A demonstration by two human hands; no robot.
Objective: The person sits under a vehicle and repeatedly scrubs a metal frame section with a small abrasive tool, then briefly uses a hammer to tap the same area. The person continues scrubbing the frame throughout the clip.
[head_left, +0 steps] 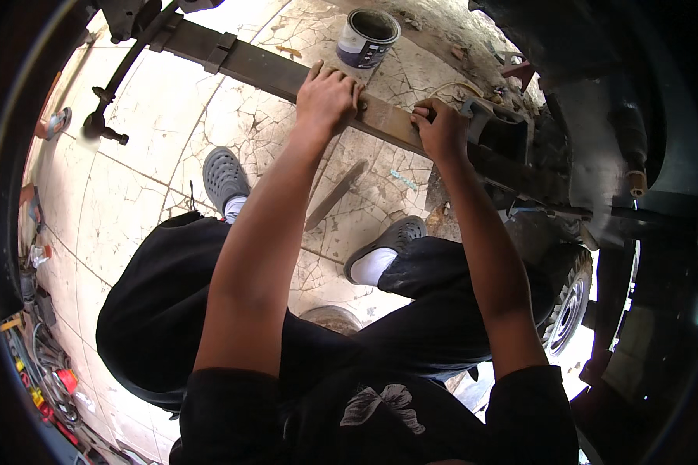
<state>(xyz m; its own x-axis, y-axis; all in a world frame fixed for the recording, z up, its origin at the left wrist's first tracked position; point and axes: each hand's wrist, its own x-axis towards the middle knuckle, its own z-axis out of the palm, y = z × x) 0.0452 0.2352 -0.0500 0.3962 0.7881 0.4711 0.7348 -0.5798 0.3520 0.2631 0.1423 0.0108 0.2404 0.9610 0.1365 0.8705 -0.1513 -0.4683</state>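
A long dark leaf spring (pixel 267 71) runs from the upper left toward the vehicle parts on the right. My left hand (pixel 327 97) lies across it, fingers bent over its far side and thumb toward the right. Further right, my right hand (pixel 444 130) is closed at the same spring, its fingers curled together; whatever they pinch is hidden. Between my hands the steel looks browner and barer than the rest. A metal clip (pixel 220 53) wraps the spring left of my hands.
A paint can (pixel 371 39) stands beyond the spring. A flat strip (pixel 336 195) lies on the cracked tiles between my grey clogs (pixel 225 174). A rod with a ball joint (pixel 95 124) hangs at left. Tools (pixel 54 380) lie lower left; a wheel (pixel 570 310) is at right.
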